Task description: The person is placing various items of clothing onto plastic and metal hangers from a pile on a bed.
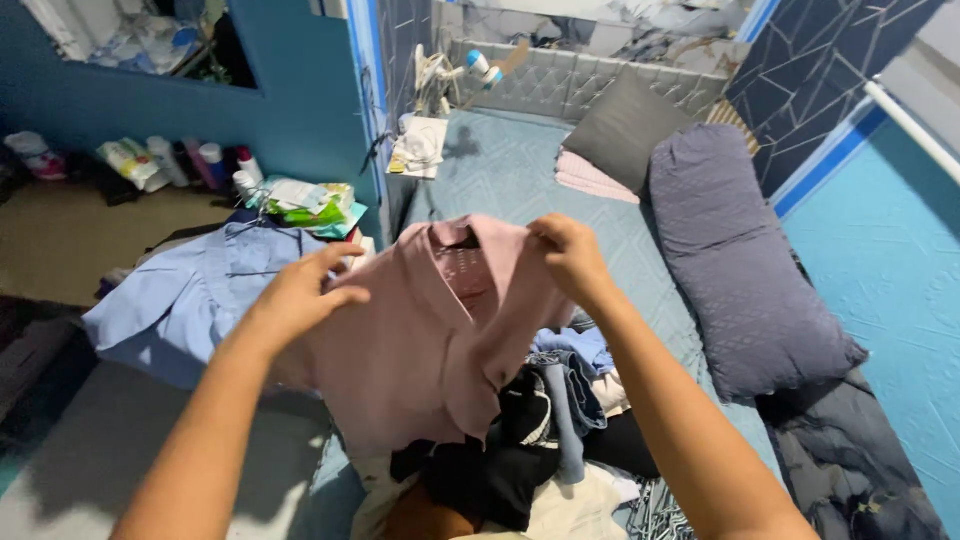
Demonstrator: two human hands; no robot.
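I hold up a dusty-pink collared shirt (420, 340) in front of me over the bed. My left hand (300, 295) grips its left shoulder edge. At the right side of the collar, my right hand (572, 255) pinches the fabric. The shirt hangs down with its inner collar facing me. Below it lies a heap of clothes (530, 440) in black, blue and white on the bed.
A light blue shirt (190, 295) lies spread at the left. The bed (520, 170) carries a long dark bolster (740, 270), a grey pillow (625, 130) and a folded pink cloth (590, 178). Bottles and packets (180, 165) stand on a shelf at the left.
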